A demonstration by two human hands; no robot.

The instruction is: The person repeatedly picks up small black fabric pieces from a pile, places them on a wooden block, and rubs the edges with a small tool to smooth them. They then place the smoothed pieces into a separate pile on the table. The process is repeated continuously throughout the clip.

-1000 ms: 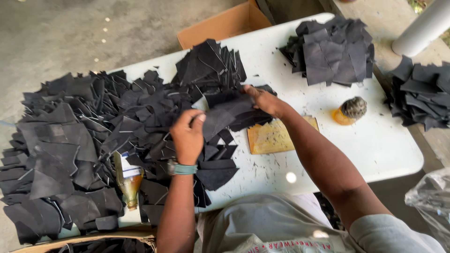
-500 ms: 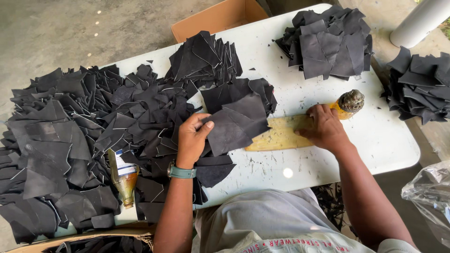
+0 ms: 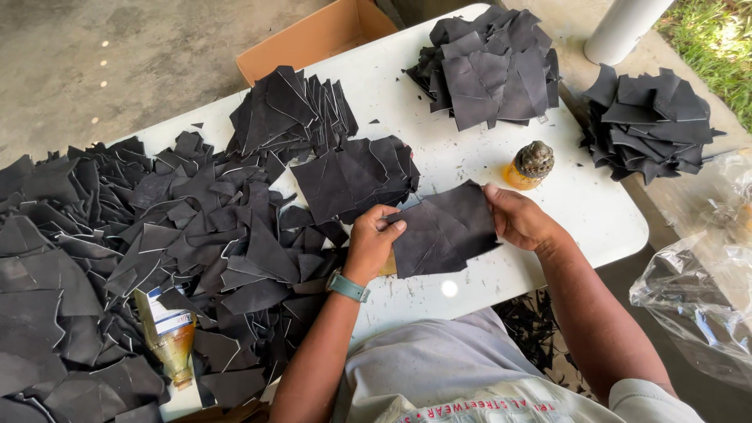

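Observation:
Both my hands hold one black leather piece (image 3: 443,229) flat just above the white table (image 3: 595,211). My left hand (image 3: 371,241), with a teal wristband, pinches its left edge. My right hand (image 3: 515,218) grips its right edge. A tan board is almost wholly hidden under the piece. A small stack of black pieces (image 3: 352,178) lies just beyond my left hand. A round amber jar with a dark crusted lid (image 3: 529,165) stands right behind my right hand.
A wide heap of black scraps (image 3: 117,258) covers the table's left half, with a yellowish bottle (image 3: 171,335) lying in it. More stacks sit at the back (image 3: 489,66) and on a surface to the right (image 3: 646,121). A cardboard box (image 3: 313,35) stands behind; a plastic bag (image 3: 701,290) at right.
My right hand left the tan board and took the black piece's right edge. The piece now lies spread between both hands, covering the board.

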